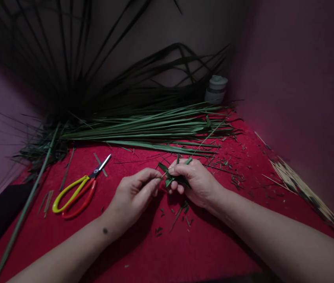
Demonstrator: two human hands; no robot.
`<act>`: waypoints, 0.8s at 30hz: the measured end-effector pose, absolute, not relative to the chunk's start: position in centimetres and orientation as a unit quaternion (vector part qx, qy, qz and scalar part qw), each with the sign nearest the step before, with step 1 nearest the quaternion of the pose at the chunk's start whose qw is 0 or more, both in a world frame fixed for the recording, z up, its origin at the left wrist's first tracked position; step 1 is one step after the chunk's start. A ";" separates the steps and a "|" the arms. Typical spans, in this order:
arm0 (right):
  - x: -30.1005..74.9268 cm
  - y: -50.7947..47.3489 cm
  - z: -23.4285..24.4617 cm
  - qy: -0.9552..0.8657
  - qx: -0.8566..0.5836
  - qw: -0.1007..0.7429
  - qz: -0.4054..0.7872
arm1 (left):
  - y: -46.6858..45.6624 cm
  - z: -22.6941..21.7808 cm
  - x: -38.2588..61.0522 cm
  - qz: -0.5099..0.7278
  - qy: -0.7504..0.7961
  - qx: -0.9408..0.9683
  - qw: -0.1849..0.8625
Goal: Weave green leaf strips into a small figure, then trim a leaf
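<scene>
My right hand point(196, 181) is closed around a small folded piece of green palm leaf point(171, 177), held just above the red cloth. My left hand point(136, 192) pinches a thin strip end of that same leaf piece point(162, 175) between thumb and forefinger, right beside the right hand's fingers. Both hands meet in the middle of the red surface. Scissors point(80, 190) with one yellow and one red handle lie to the left of my left hand, blades shut and pointing up-right.
A long bundle of green palm leaves point(143, 127) lies across the back of the red cloth point(167, 251). A grey-white container point(215, 89) stands at the back right. Pale thin sticks point(299, 188) lie at the right edge. Small leaf trimmings point(180, 214) scatter around.
</scene>
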State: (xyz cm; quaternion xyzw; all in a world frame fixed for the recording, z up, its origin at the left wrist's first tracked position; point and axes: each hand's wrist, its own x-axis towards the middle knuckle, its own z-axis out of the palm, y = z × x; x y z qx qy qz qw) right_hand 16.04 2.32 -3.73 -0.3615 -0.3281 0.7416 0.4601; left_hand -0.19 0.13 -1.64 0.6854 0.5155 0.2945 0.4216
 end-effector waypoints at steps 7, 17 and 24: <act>16.0 2.2 -3.6 -0.319 -0.380 0.463 0.735 | -0.1 -2.7 -0.6 0.291 0.494 0.784 0.237; 16.0 2.2 -3.5 -0.329 -0.376 0.459 0.735 | 0.3 -1.8 0.0 0.307 0.493 0.755 0.303; 15.8 2.0 -3.8 -0.355 -0.372 0.455 0.727 | 0.1 -1.3 0.5 0.303 0.517 0.699 0.391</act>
